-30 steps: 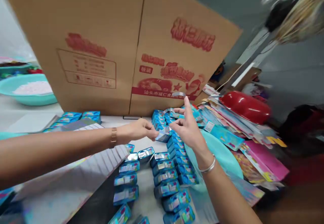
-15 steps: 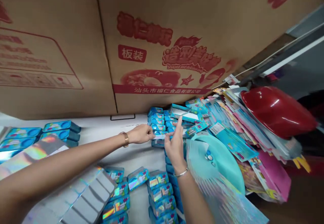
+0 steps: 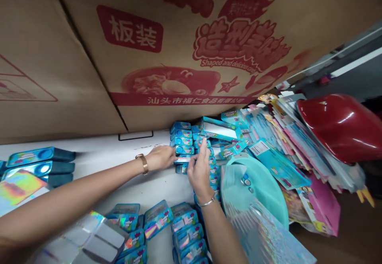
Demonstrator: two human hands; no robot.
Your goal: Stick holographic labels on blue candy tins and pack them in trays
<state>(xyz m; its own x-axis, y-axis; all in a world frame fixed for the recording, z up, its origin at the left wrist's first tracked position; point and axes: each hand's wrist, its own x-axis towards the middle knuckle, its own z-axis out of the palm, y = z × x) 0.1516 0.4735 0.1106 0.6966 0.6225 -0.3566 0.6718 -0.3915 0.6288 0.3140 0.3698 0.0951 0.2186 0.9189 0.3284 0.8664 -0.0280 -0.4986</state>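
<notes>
My left hand reaches far across the white table and pinches a small blue box at the foot of a stack of small blue boxes. My right hand meets it from the right, fingers closed on the same box, index finger pointing up against the stack. A gold watch sits on my left wrist, a silver bangle on my right. The stack stands against a big brown carton with red print.
More blue boxes lie in rows near me and at far left. A teal plate and holographic sheets lie close. Piled coloured cards and a red glossy object fill the right.
The camera has come closer and lower toward the carton. Both hands have moved forward with the small box, down to the foot of the stack.
</notes>
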